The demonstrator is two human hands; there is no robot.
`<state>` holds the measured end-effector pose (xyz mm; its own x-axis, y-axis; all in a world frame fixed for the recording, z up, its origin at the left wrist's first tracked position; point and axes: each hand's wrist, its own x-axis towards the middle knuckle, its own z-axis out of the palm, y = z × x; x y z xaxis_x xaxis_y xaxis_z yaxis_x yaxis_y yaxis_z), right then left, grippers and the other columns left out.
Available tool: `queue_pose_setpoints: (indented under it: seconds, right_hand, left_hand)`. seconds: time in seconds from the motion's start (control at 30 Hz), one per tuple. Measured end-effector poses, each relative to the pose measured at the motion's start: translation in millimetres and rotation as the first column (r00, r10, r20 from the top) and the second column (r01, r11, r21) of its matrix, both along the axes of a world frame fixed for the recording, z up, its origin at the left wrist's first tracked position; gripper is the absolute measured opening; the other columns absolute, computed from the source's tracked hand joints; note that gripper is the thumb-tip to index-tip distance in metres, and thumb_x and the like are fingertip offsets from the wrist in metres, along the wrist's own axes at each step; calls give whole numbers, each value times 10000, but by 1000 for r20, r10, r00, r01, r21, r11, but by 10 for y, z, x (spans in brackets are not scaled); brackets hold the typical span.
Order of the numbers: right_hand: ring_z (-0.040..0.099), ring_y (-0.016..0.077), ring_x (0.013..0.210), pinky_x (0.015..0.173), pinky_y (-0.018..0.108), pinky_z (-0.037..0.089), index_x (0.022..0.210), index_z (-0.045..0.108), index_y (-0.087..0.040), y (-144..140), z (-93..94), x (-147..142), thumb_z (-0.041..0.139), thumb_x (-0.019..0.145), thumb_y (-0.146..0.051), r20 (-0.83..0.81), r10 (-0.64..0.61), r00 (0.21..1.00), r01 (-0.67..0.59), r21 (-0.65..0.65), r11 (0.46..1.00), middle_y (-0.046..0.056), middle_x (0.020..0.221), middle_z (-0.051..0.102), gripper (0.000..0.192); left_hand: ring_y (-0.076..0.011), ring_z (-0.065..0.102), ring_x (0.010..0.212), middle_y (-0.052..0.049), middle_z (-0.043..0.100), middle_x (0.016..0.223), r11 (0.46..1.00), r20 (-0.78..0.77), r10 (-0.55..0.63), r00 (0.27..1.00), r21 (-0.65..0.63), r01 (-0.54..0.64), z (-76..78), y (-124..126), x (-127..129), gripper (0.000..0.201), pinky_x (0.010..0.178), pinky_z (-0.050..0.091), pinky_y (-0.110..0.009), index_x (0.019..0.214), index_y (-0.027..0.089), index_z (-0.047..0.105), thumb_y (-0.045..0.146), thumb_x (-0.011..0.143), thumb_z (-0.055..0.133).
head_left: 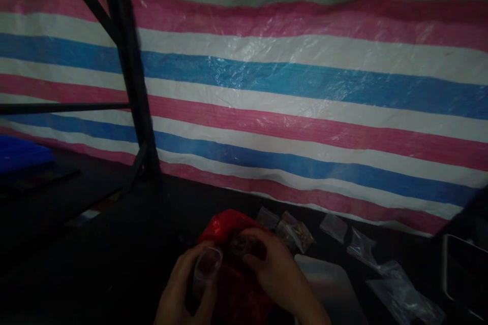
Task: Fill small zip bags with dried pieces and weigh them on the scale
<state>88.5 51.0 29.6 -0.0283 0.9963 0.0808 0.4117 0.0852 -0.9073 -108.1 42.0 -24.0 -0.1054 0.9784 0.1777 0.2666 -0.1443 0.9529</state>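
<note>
My left hand (185, 284) is closed around a small clear plastic pouch (208, 269), its rounded mouth open and facing up; dim light hides whether anything is inside. Just to the right, my right hand (272, 269) reaches over the opening of a red plastic bag (224, 223). Its thumb and fingers are bent together at some dark contents, and what they grip is too dark to make out. The red bag lies behind and beneath both hands.
Small filled clear bags (295, 231) lie beyond my right hand. A pale flat sheet (331, 284) is beside my right forearm. Several flat clear bags (404, 294) spread rightward toward a pale-rimmed tray (445, 269). A dark metal post (129, 71) stands before the striped tarp (285, 76).
</note>
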Motion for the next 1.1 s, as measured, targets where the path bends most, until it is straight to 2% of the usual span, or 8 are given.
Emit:
queue_pose_setpoints:
  seconds: [0.13,0.23,0.33,0.53,0.73,0.9,1.03,1.1]
  right_hand:
    - [730,208,1132,1060,333,504,1163,775,-252,-73,111,4,625,796,-27,-95,51,994,-50,15,999,11,1173,801,456]
    - [694,198,1180,1096,316,468,1150,784,-270,-143,170,-36,660,753,-14,-20,44,999,-43,65,997,0,1202,775,488]
    - [675,176,1176,1087,282,462,1127,801,-283,-199,229,-94,602,744,19,80,76,994,-84,113,990,-2,1196,741,527]
    - [678,135,1131,1013,202,478,1105,818,-291,-222,352,-182,475,786,59,243,155,957,-207,204,957,8,1206,715,584]
    - [689,128,1125,980,181,496,1131,810,-289,-165,330,-224,502,828,37,241,163,957,-221,235,947,2,1227,716,541]
    - [669,182,1228,1098,275,471,1227,780,-239,-67,292,-139,508,836,43,287,-7,958,-55,210,976,51,1320,704,553]
    - [669,261,1236,1102,381,473,1160,812,-222,34,154,-102,505,758,88,502,-57,863,38,48,998,92,1274,739,593]
    - [643,285,1288,1125,409,458,1177,810,-215,78,73,-129,488,747,94,558,-64,827,57,30,998,101,1308,737,620]
  left_hand:
    - [-312,732,1143,-114,765,1224,985,-193,0,981,168,33,-105,62,60,382,994,604,-471,1246,240,716,434,943,587]
    - [-303,723,1143,-140,752,1229,963,-248,-38,968,250,101,-160,65,117,396,973,597,-455,1301,209,668,341,945,556]
    - [-312,713,1134,-147,751,1222,956,-252,-58,966,265,127,-120,30,222,382,956,580,-446,1273,215,672,361,933,578]
    - [-334,705,995,-123,764,1062,980,-148,39,988,199,-9,-26,-25,371,384,923,550,-487,1146,233,696,523,905,622]
    - [-336,719,1037,-126,772,1093,995,-162,-42,986,85,56,-120,76,211,411,938,560,-471,1162,212,699,512,884,653]
    - [-341,694,1113,-142,741,1160,993,-128,23,992,118,-8,-137,102,100,434,976,561,-482,1159,205,691,554,916,602]
    - [-360,665,1208,-169,688,1251,990,-99,130,987,61,-125,-150,87,19,529,1081,538,-519,1187,184,680,622,904,591]
    - [-365,676,1228,-167,704,1266,996,-82,81,993,-14,-83,-155,76,7,504,1102,538,-519,1158,199,702,613,887,608]
